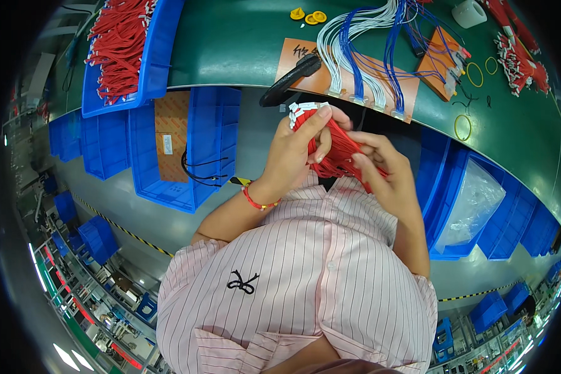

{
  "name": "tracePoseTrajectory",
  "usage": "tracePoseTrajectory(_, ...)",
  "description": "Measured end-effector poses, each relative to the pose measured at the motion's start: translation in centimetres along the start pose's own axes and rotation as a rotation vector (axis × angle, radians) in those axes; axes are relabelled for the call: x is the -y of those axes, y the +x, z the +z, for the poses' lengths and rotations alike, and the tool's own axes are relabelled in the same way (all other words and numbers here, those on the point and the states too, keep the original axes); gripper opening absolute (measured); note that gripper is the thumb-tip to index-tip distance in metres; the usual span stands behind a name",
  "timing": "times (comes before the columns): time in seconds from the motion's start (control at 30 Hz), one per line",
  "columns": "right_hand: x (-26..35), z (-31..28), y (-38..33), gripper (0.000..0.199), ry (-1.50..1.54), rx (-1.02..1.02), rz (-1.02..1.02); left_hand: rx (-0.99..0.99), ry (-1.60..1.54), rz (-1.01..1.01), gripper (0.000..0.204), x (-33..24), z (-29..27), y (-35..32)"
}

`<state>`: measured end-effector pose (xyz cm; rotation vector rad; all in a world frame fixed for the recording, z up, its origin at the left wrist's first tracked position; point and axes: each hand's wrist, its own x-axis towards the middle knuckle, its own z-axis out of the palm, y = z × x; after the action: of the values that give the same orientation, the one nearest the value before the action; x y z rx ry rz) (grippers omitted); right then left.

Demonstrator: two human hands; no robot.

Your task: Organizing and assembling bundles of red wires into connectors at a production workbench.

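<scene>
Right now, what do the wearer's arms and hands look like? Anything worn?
Both hands are bare, no gloves. The left hand has a red cord bracelet with small gold beads at the wrist. The right hand wears nothing visible. Short pink sleeves with thin dark stripes end above the elbows; forearms are uncovered.

We are wearing a pink shirt (311,274) with thin dark stripes running up and down it. The shirt is showing short sleeves, so our arms are staying bare from the elbows down. A row of small pale buttons (331,266) is going down the middle of the shirt. A little black bow shape (243,283) is sitting on the chest. We are wearing a thin red string bracelet (255,202) with small gold beads on our left wrist.
</scene>
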<state>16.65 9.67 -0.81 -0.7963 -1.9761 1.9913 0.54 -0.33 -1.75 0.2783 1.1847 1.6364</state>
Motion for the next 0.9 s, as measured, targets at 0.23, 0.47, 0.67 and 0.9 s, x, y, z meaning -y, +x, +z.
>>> tracePoseTrajectory(0.23,-3.9,-6.2,-2.9,0.014,0.465,-0.111,0.104,-0.033,0.045,-0.065,0.031,-0.5,-0.4,0.8)
tracePoseTrajectory(0.47,-3.1,-4.2,-1.3,0.020,0.682,-0.128,-0.138,-0.035,0.083,-0.069,0.029,-0.9,-0.5,1.4)
tracePoseTrajectory(0.67,-1.6,-2.5,0.3,0.024,0.384,-0.210,0.018,-0.055,0.043,-0.056,0.030,-1.0,-0.3,1.6)
tracePoseTrajectory(0.9,-1.1,-1.6,1.2,0.030,0.216,-0.318,0.021,0.051,-0.132,-0.197,0.033,-1.8,-0.7,1.3)
